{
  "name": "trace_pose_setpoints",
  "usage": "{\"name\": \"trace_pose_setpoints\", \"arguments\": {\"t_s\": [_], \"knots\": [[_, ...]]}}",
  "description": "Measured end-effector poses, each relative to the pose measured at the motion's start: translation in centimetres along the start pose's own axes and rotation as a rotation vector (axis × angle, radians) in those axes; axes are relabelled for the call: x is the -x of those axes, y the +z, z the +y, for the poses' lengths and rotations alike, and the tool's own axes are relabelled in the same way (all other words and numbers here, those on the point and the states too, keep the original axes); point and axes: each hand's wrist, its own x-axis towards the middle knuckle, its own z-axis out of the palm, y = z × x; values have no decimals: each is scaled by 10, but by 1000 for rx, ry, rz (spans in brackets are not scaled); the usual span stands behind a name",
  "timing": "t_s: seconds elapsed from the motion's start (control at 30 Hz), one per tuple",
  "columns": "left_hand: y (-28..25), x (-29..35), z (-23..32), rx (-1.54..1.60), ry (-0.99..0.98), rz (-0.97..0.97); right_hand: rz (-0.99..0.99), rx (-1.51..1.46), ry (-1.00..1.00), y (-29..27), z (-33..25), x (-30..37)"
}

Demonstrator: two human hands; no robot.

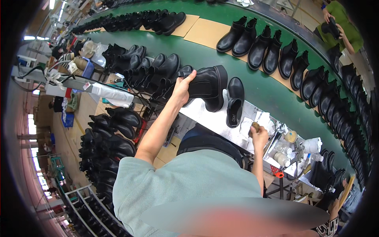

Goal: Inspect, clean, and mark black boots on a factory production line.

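Note:
My left hand [182, 90] is closed around the upper of a black ankle boot [203, 84]. The boot is held on its side, its thick sole turned to the right. Just right of it, another black boot [235, 94] rests on the white work surface [202, 112], its opening toward me. Farther right, my right hand [259, 138] pinches a small brownish piece [256, 126] beside crumpled white cloth or paper [246, 125]. What kind of piece it is cannot be made out.
A green conveyor [205, 59] carries rows of black boots on tan boards. Bottles and jars [282, 153] crowd the bench at right. More black boots [106, 146] fill a rack at left. A person in green [342, 25] handles a boot at far right; another person's hand [334, 205] shows lower right.

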Motion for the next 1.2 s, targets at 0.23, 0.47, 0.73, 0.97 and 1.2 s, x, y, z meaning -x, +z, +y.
{"name": "trace_pose_setpoints", "arguments": {"t_s": [0.23, 0.47, 0.73, 0.97, 1.2], "knots": [[0, -36, -10, 59, -90, -9, 141, -566, -205, -28, -82, -19], [14, -44, -8, -113, -120, -40, -19, -361, -669, 1, -224, -39], [14, -44, -27, -84, -33, -37, 16, 50, -853, 17, -235, -61], [25, -37, -10, -172, -140, -65, 76, -136, -905, 5, -255, -54], [32, -40, -17, -178, -107, -21, 13, 174, -762, 5, -195, -75]]}}
